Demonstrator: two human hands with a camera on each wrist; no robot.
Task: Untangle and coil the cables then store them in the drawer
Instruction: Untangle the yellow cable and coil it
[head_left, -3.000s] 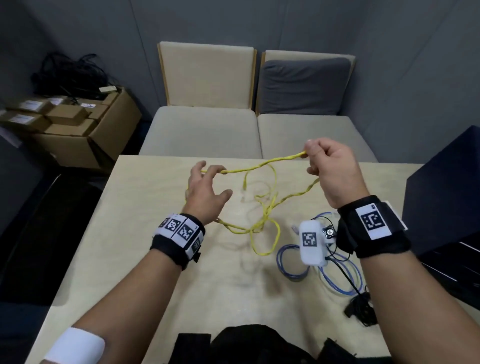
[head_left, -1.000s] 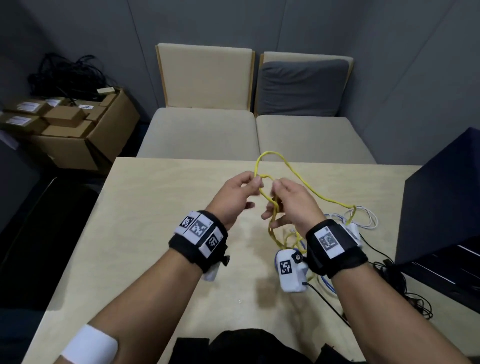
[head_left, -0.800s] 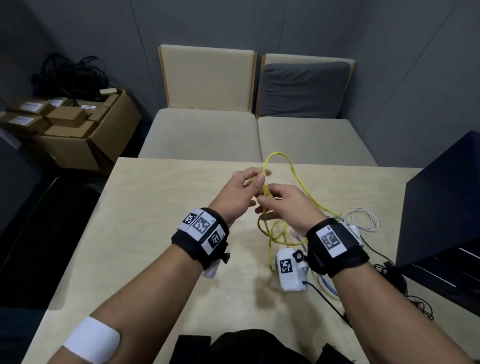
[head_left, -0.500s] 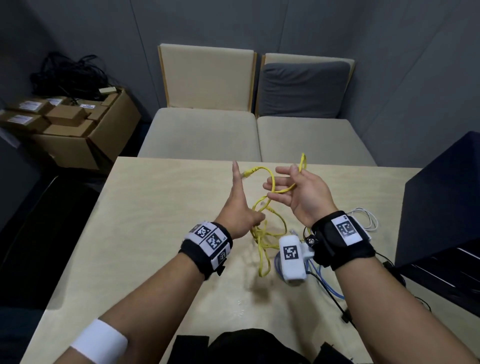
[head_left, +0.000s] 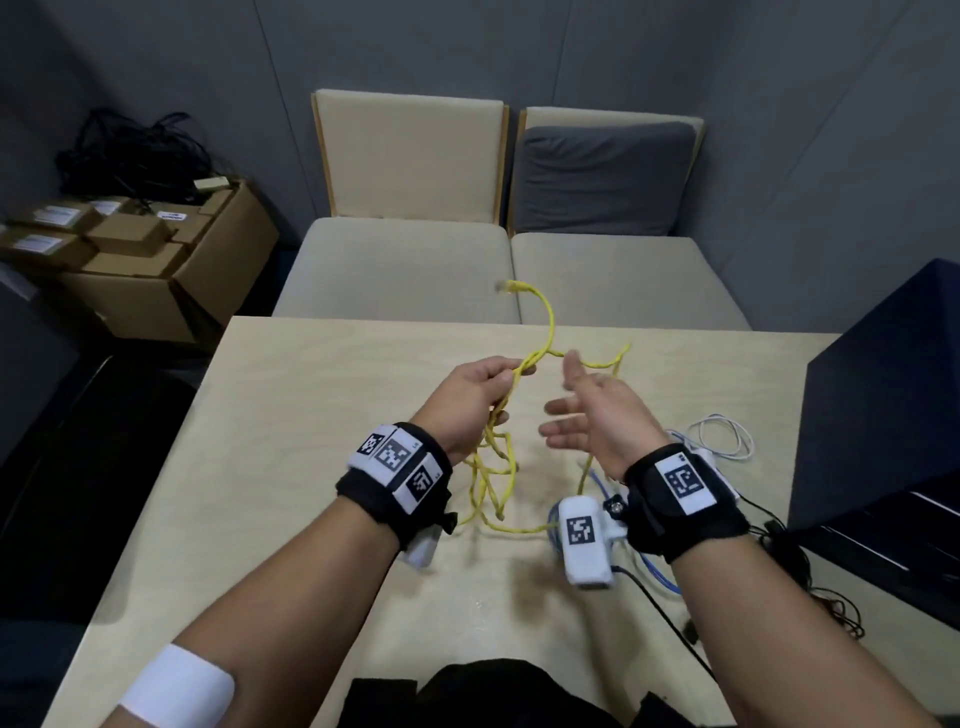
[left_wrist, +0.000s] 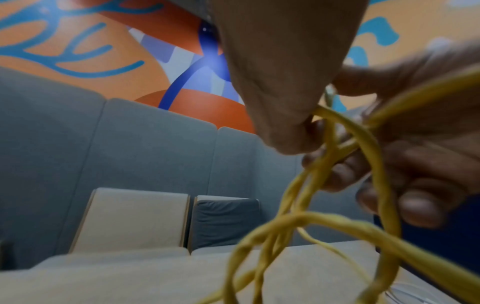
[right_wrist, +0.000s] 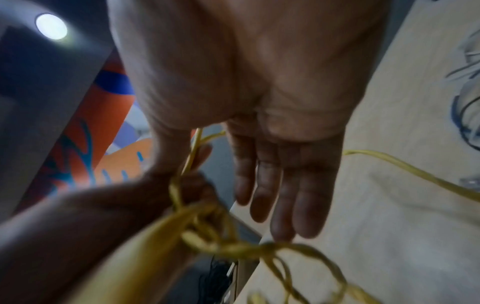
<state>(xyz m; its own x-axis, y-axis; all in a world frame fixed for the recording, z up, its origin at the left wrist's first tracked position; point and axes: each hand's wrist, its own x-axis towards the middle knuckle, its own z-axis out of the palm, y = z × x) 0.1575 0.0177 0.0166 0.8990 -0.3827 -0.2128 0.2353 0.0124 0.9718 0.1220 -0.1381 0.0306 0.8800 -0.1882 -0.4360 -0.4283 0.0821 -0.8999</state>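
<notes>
A yellow cable (head_left: 545, 322) is held above the wooden table (head_left: 291, 467). My left hand (head_left: 511, 376) grips several of its strands, seen close in the left wrist view as the yellow cable (left_wrist: 335, 131) pinched between thumb and fingers. Loose loops (head_left: 493, 483) hang from that hand down to the table. The cable's plug end (head_left: 511, 287) sticks up past the far edge. My right hand (head_left: 561, 410) is beside it, palm open, fingers (right_wrist: 283, 185) straight, holding nothing. A yellow strand runs behind it.
A blue cable (head_left: 660, 577) and a white cable (head_left: 722, 436) lie on the table under and right of my right wrist, with black cable (head_left: 789, 561) trailing off the edge. A dark blue cabinet (head_left: 883, 405) stands at the right. Two cushioned seats (head_left: 405, 270) sit beyond the table.
My left hand, open half a second ago, now grips the yellow strands. My right hand has let the cable go and opened flat. The plug end has swung up and away.
</notes>
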